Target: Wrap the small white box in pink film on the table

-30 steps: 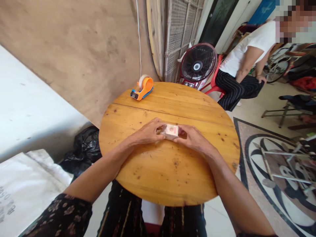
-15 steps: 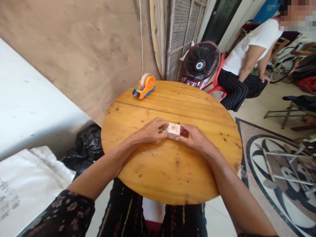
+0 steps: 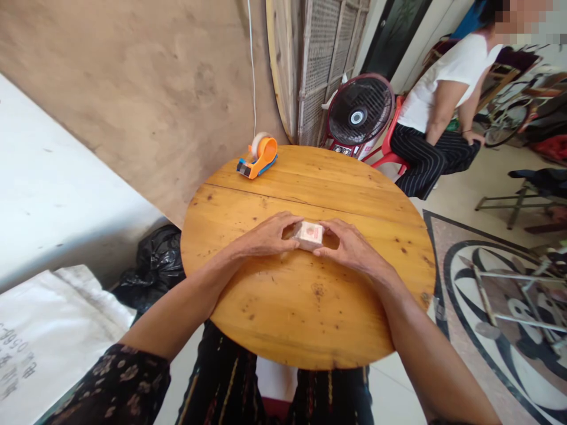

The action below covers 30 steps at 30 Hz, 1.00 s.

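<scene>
A small white box (image 3: 309, 234) with reddish print on top, in what looks like clear wrap, is near the middle of the round wooden table (image 3: 283, 313). My left hand (image 3: 274, 233) grips its left end between thumb and fingers. On the opposite end, my right hand (image 3: 348, 242) has the thumb at the near corner and fingertips at the far corner, with a gap under the palm. Whether the box rests on the tabletop or is held just above it, I cannot tell. Beyond my left hand stands an orange and blue tape dispenser (image 3: 261, 154) with a roll of tape.
A fan (image 3: 359, 112) stands behind the table, beside a person (image 3: 447, 94) seated on a red chair (image 3: 394, 139). Black plastic bags (image 3: 159, 254) and a white sack (image 3: 57, 330) lie at the left. Wooden board (image 3: 146, 77) lines the wall. A metal frame (image 3: 522, 295) stands at right.
The box has turned slightly and shifted a little toward me. My right fingers have moved to its far corner. The seated person's head and torso have shifted slightly left.
</scene>
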Motion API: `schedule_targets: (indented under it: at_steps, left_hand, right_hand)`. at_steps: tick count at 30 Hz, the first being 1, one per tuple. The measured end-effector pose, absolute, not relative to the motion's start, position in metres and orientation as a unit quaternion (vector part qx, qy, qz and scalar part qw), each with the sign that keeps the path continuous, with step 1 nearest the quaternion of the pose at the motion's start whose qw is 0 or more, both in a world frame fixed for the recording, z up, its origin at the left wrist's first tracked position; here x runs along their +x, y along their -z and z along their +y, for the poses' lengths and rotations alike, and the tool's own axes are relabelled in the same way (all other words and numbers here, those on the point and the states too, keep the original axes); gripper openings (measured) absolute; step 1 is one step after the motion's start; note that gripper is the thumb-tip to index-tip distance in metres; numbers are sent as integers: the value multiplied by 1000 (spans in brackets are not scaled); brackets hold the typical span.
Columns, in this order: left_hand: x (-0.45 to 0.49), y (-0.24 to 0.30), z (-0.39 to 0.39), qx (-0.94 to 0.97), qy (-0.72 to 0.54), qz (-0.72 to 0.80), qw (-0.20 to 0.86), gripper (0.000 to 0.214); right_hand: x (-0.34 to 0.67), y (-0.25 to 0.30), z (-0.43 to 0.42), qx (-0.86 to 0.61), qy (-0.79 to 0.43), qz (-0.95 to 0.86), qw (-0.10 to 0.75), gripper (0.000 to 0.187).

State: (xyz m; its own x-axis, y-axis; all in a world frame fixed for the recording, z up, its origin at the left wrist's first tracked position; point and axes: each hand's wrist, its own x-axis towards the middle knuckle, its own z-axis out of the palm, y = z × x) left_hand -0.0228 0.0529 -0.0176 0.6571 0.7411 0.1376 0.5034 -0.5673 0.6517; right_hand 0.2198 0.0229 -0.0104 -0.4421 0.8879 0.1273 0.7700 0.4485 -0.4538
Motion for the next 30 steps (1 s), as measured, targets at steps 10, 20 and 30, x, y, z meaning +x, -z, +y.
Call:
schedule_targets:
  at_steps: [10,20,30]
  left_hand:
    - [-17,17,50,826,-244,366,351,41]
    - [-22,19,54,731,-254,441,454,55]
    - [-12,20,46,747,-233,404,473,30]
  right_hand:
    - [213,7,23,-493,-175,-835,174,38]
    - [239,4,21,-521,-259,-801,142,52]
    - [217,6,20,-490,-236,-824,158,21]
